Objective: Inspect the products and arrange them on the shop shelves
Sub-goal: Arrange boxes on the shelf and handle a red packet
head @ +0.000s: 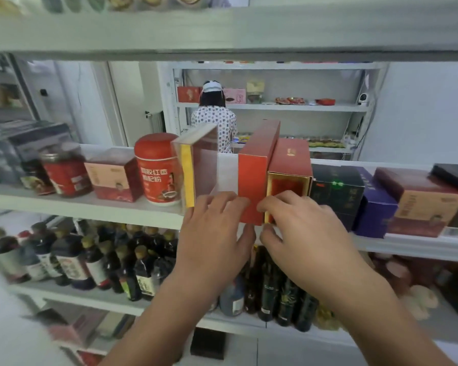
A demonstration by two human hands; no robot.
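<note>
- Two bare hands meet at the front edge of the middle shelf (90, 204) in the head view, both on a tall red box (254, 178) that stands upright there.
- Left hand (217, 231): its fingers (222, 199) lie spread over the box's lower left front, while the thumb reaches under the bottom corner, so the box's base sits pinched between fingers and thumb.
- Right hand (302, 233): its fingertips (273, 200) curl onto the box's lower right edge, the thumb below them, closed in a light pinch at the seam where the red box meets an open red carton with a gold rim (288, 173) just to its right.
- Touching the left hand's side stands a clear-fronted box with a yellow edge (196, 167), tilted slightly; beside that is a red canister (158, 170), then a pink-and-red box (114, 178) and a red-labelled jar (64, 175).
- Right of the gold-rimmed carton are dark boxes (336, 191) and a purple box (376, 207).
- Dark bottles (111, 262) crowd the shelf below the hands.
- Beyond the shelves, a person in a patterned shirt (214, 120) faces away.
</note>
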